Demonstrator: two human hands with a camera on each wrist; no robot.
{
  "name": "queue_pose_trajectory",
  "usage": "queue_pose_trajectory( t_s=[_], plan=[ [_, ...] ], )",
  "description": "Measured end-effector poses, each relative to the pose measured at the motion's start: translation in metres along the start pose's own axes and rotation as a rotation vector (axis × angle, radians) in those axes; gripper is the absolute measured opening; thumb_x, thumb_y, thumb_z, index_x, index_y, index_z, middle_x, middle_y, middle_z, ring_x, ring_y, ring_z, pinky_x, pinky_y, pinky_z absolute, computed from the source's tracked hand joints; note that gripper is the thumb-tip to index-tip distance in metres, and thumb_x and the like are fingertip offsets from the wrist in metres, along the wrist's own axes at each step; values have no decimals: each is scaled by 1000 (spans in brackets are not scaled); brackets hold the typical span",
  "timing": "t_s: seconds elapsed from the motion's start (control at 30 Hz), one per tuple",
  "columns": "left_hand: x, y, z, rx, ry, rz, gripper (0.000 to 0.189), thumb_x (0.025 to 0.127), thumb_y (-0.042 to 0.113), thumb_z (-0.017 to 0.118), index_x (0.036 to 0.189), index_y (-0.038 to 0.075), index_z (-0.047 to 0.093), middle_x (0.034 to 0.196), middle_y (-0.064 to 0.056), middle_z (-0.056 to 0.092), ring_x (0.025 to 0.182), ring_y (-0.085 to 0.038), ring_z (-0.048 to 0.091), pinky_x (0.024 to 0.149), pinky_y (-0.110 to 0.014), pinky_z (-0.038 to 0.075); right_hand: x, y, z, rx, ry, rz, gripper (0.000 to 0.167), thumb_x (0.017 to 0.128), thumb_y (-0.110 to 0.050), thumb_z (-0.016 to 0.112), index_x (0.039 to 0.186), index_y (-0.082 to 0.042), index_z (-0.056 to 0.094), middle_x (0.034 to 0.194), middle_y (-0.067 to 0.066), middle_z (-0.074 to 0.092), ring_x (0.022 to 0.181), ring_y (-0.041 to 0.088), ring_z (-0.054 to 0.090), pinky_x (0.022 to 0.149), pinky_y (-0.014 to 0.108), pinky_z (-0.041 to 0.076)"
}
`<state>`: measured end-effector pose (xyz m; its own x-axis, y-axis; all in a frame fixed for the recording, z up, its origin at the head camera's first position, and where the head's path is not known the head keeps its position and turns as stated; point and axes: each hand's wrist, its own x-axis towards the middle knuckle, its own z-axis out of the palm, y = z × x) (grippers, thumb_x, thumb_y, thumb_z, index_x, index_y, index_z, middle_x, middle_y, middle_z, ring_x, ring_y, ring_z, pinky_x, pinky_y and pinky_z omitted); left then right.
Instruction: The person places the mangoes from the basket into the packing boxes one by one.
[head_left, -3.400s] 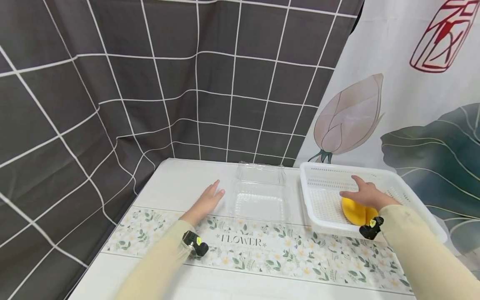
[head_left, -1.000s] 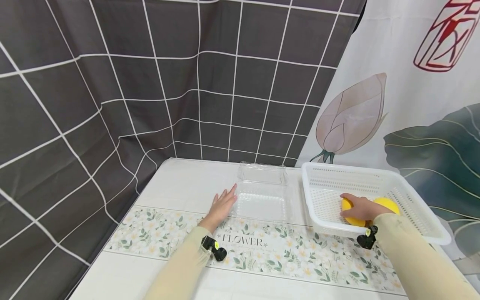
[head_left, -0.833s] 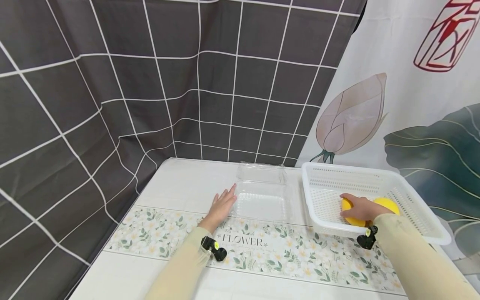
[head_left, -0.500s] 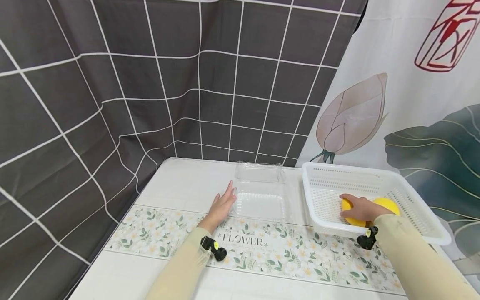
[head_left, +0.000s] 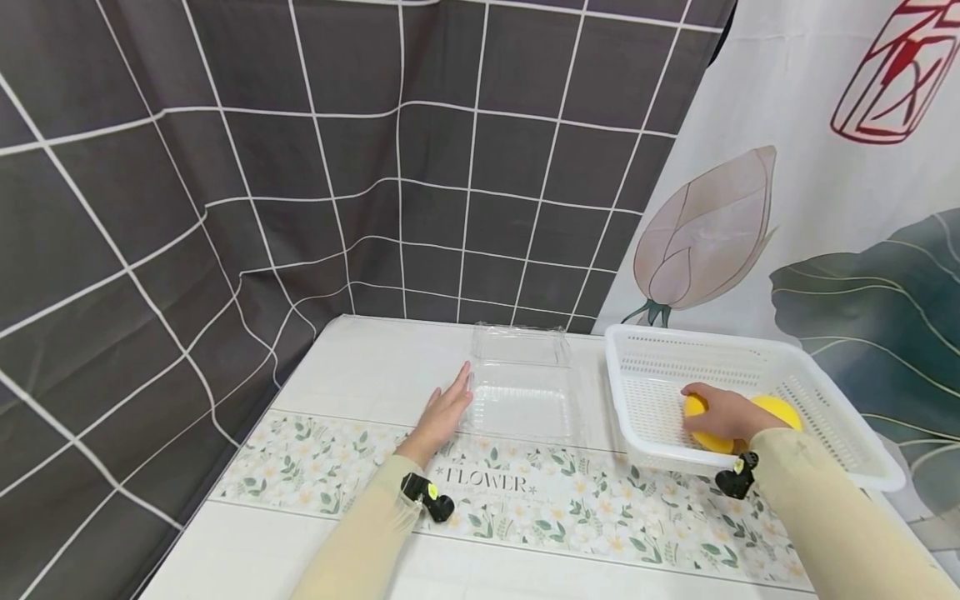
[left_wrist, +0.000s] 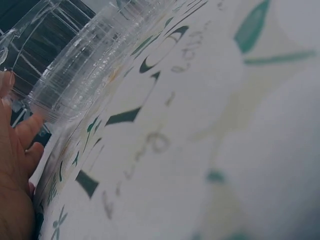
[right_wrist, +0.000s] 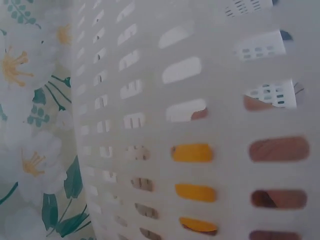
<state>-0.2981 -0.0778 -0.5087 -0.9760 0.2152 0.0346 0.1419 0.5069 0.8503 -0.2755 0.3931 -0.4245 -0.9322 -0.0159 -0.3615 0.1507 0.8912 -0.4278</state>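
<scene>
Right hand [head_left: 722, 415] gripped a rounded yellow object [head_left: 712, 442] within the white perforated plastic basket [head_left: 648, 404], fingers curled; long axis unclear | clear plastic container [head_left: 522, 408] lay leftward, outside basket, nearer left hand [head_left: 441, 414], whose extended fingers held nothing at its left edge

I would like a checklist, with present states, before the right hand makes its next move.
1. Right hand gripping the smooth yellow rounded object: ok, fingers bent round it.
2. That object out of the white perforated plastic basket: not ok, it is inside.
3. Second yellow rounded object apart from the first: cannot tell, the hand blocks the view.
4. Clear rectangular plastic container open: ok, its clear lid is folded back.
5. Left hand touching the container: cannot tell; it is close beside it.
</scene>
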Motion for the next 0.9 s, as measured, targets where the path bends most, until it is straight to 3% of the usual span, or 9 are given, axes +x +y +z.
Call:
queue_pose_trajectory(
  t_s=[0.1, 0.2, 0.33, 0.47, 0.6, 0.9],
  plan=[
    [-1, 0, 1, 5, -2, 15, 59, 108, 36, 31, 164, 29, 15, 163, 8, 30, 154, -24, 19, 126, -48, -7, 1, -1, -3, -21, 19, -23, 82, 87, -29, 71, 152, 1, 31, 138, 39, 41, 90, 35, 59, 69, 39, 60],
    [-1, 1, 1, 16, -1, 26, 58, 108, 34, 31, 164, 27, 16, 163, 8, 29, 153, -22, 23, 126, -46, -6, 3, -4, -7, -81, 50, -73, 78, 89, -32, 70, 150, 2, 35, 141, 38, 43, 99, 40, 55, 83, 53, 56],
    [-3, 1, 0, 6, 1, 4, 58, 108, 36, 31, 164, 30, 16, 164, 10, 27, 155, -24, 14, 126, -49, -4, 4, -12, -13, -116, 97, -138, 76, 90, -32, 69, 149, 3, 37, 139, 36, 48, 102, 42, 54, 93, 65, 48],
    [-4, 0, 0, -43, -13, -10, 58, 108, 38, 32, 163, 33, 16, 165, 11, 24, 155, -27, 12, 125, -55, 3, -2, -25, -20, -84, 120, -190, 75, 90, -29, 71, 149, 2, 37, 129, 32, 54, 96, 37, 55, 88, 60, 51],
    [-4, -3, 1, -90, -28, -14, 58, 108, 38, 33, 163, 35, 15, 165, 12, 22, 155, -20, 16, 125, -52, 11, -8, -44, -26, -81, 149, -256, 74, 89, -28, 72, 148, 1, 38, 122, 27, 58, 91, 32, 56, 83, 52, 53],
    [-2, -3, -1, -118, -33, -9, 57, 109, 36, 33, 163, 35, 16, 165, 13, 21, 154, -17, 16, 126, -48, 11, -19, -89, -30, -119, 220, -377, 72, 87, -25, 72, 149, -6, 41, 114, 18, 59, 87, 26, 54, 72, 37, 49]
  ],
)
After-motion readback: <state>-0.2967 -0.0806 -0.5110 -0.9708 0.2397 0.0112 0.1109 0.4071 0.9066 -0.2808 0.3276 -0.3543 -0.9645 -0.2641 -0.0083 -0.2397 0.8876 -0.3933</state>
